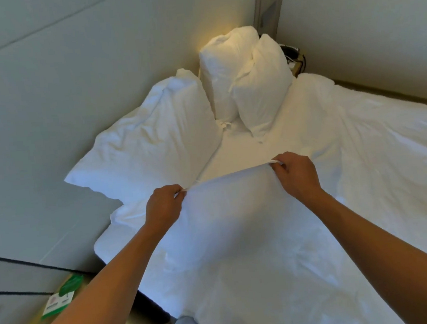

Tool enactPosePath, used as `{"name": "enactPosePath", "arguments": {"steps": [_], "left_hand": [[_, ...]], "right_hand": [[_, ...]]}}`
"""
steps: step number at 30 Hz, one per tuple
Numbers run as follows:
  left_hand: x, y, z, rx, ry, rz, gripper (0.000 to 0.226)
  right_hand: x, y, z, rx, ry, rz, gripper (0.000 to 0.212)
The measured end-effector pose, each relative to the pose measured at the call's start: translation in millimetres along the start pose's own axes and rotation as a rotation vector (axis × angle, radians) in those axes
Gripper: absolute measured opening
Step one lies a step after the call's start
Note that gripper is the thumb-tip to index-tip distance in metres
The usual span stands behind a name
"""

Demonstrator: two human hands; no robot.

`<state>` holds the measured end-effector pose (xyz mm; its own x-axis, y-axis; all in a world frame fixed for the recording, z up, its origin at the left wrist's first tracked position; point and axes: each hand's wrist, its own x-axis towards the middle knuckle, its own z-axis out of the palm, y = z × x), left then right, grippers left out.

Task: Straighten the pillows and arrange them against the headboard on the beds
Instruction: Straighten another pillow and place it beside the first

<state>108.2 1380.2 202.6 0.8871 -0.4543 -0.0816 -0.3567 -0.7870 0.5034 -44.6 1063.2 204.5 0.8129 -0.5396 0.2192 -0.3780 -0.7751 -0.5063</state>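
No legible text found; green-and-white card at lower left of frame bears a reddish emblem and print too blurred to read.

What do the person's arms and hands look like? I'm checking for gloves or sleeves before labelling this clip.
Both arms are bare from the frame edge to the fingers: no sleeves, gloves, watch or bracelets show. The left hand and right hand show no rings that I can make out, though the picture is soft. Nothing else is worn on them.
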Motion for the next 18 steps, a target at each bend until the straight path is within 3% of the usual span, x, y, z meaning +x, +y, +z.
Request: {"name": "enactPosePath", "arguments": {"steps": [6,18], "left_hand": [[-12,-11,-12,-0.020,0.043,-0.090,0.031],[52,2,-4,-0.120,0.041,-0.231,0.026]], "right_hand": [[58,-30,19,-0.035,-0.020,-0.157,0.022],[180,-48,69,-0.104,-0.062,-0.174,0.036]]}}
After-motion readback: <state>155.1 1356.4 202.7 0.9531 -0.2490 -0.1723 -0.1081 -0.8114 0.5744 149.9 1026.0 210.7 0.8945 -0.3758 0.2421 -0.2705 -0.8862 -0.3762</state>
